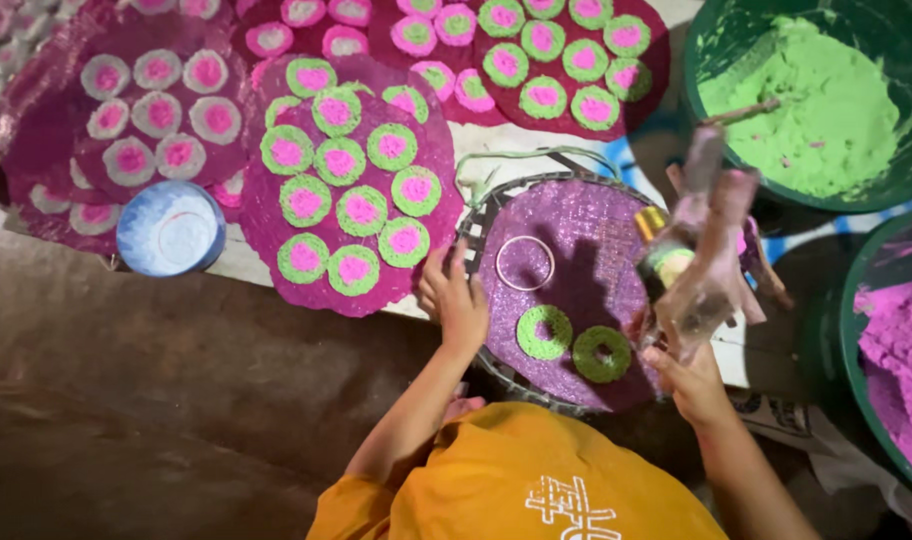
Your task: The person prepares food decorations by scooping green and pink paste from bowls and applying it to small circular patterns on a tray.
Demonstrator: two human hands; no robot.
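Magenta woven mats [126, 120] fill the far left, each loaded with pale rings with pink centres. Just below them a round blue-white tin [171, 228], open side up. Next mat over [351, 180] carries green rings with pink middles, packed close. More of the same on a mat at top centre [556, 60].

Left hand [456, 300] sits on the near-left rim of a round wire tray [481, 235], fingers spread narrow and curled over the edge, touching the purple mat [586, 250] that lies in the tray. On that purple mat: a thin metal ring mould [524, 262], empty, up left; two green paste rings with hollow centres [544, 332] [602, 353] side by side near the front edge.

Right hand [691, 385] at the tray's right edge, fingers wrapped round the base of a clear squeeze bottle [701, 270], held upright-ish and motion-blurred; pink smears on it, nozzle end hard to read.

Upper right, a green tub of green paste [806, 100] with a stick resting in it. Lower right, a second green tub holding pink paste [901, 350]. Both well apart from the hands. Orange shirt [536, 470] at the bottom.
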